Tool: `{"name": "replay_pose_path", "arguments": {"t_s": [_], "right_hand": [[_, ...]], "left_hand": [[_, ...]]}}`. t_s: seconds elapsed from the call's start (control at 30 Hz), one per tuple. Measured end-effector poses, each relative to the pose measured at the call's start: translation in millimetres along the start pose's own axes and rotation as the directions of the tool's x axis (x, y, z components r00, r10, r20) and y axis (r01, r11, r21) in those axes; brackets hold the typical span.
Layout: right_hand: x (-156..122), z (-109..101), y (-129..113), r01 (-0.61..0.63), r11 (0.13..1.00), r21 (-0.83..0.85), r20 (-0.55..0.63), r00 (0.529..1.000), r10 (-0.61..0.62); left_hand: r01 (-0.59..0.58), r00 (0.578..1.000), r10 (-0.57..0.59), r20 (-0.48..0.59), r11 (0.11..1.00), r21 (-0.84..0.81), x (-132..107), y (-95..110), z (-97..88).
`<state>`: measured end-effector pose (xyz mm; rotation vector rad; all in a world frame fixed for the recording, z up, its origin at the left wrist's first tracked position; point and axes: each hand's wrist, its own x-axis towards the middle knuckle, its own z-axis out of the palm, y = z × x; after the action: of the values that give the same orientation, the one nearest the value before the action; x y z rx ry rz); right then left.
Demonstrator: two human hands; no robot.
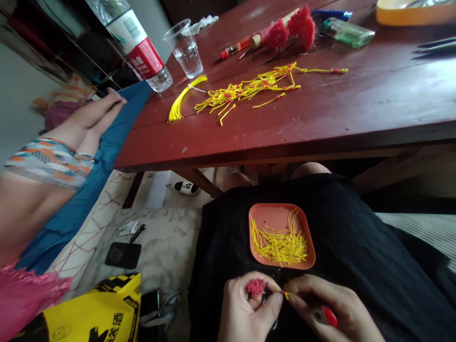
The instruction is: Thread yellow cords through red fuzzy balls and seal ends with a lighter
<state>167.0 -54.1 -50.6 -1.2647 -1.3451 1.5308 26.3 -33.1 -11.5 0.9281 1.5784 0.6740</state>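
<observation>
Over my lap, my left hand is closed, with a small bumpy red cluster held in its curled fingers. Its thumb and forefinger pinch a short yellow cord with a bit of red on it. From the other side, the fingertips of my right hand grip the same cord. A red-ended object is tucked in my right palm, its kind mostly hidden. Just beyond both hands, an orange tray on my lap holds many yellow cord pieces.
A dark red table stands ahead, bearing knotted yellow cords, a tied yellow bundle, red bristly bunches, a green lighter, a plastic cup and a bottle. Someone lies at left near a yellow bag.
</observation>
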Motion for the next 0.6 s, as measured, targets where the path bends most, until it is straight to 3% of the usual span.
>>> {"name": "replay_pose_path", "arguments": {"t_s": [0.27, 0.5, 0.6], "right_hand": [[-0.9, 6.0, 1.4, -0.039, 0.998, 0.047, -0.080, 0.996, 0.043], [-0.4, -1.9, -0.7, -0.066, 0.997, -0.025, 0.083, 0.994, 0.068], [-0.7, -0.3, -2.3, -0.052, 0.998, -0.040, 0.082, 0.995, 0.055]], "left_hand": [[-0.012, 1.000, 0.012, -0.001, 0.998, 0.054, -0.2, -1.3, -0.2], [-0.031, 0.999, 0.033, -0.032, 0.998, 0.063, -1.4, -6.4, 1.4], [-0.036, 0.998, 0.040, -0.038, 0.994, 0.104, -1.8, -7.9, 1.4]]}}
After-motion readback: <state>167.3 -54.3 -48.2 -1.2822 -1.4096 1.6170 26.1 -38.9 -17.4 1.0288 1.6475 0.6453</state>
